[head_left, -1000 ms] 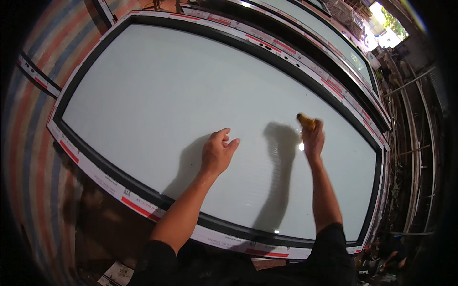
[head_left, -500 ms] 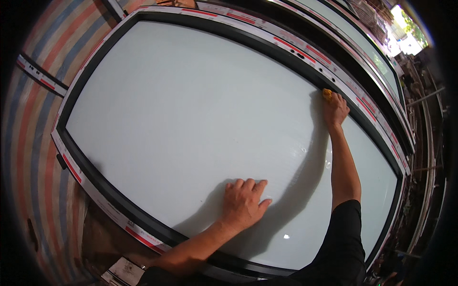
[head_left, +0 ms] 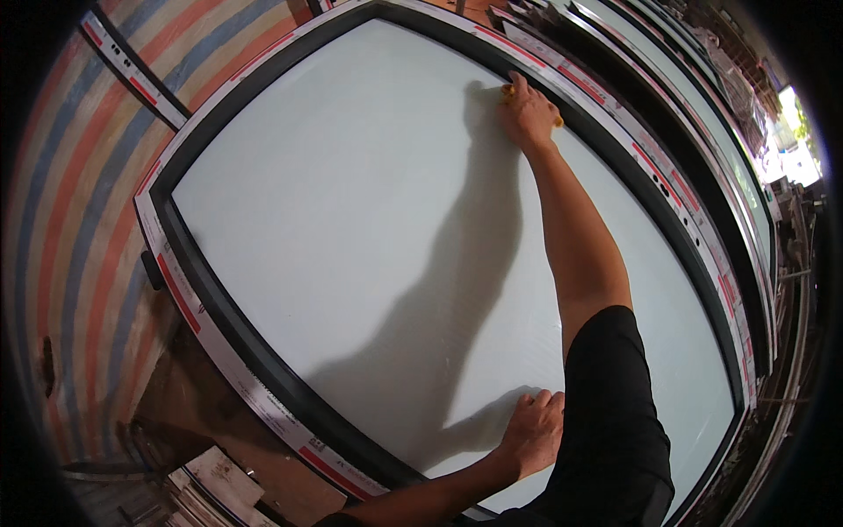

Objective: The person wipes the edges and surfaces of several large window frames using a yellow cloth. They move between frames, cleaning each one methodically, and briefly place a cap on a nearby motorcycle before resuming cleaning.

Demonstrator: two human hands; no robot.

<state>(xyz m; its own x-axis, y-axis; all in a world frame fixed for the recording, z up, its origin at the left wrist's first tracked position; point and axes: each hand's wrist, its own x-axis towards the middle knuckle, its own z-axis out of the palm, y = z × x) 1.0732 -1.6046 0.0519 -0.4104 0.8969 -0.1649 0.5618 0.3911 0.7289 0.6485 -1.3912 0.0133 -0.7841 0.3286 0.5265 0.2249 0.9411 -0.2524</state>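
Note:
A big pale glass pane [head_left: 351,202] lies flat in a black frame [head_left: 230,309] edged with white and red protective tape. My right hand [head_left: 530,114] presses a crumpled yellow cloth [head_left: 508,92] onto the glass close to the frame's far side; bits of the cloth show at both sides of the fingers. Lower down, my left hand [head_left: 532,434] rests on the pane with nothing seen in it, fingers slightly bent. My right sleeve hides part of that hand. The right arm's long shadow falls across the glass.
Beyond the far edge, more framed panes [head_left: 676,97] lie side by side. Striped sheeting [head_left: 97,237] covers the left side, with a taped bar [head_left: 132,75] reaching to the frame. Pale boards [head_left: 219,483] lie at lower left, and long metal profiles [head_left: 790,342] at the right.
My right hand has slid the cloth leftward along the frame's far side. My left hand has shifted right and nearer to me, partly behind the sleeve. The whole view has turned.

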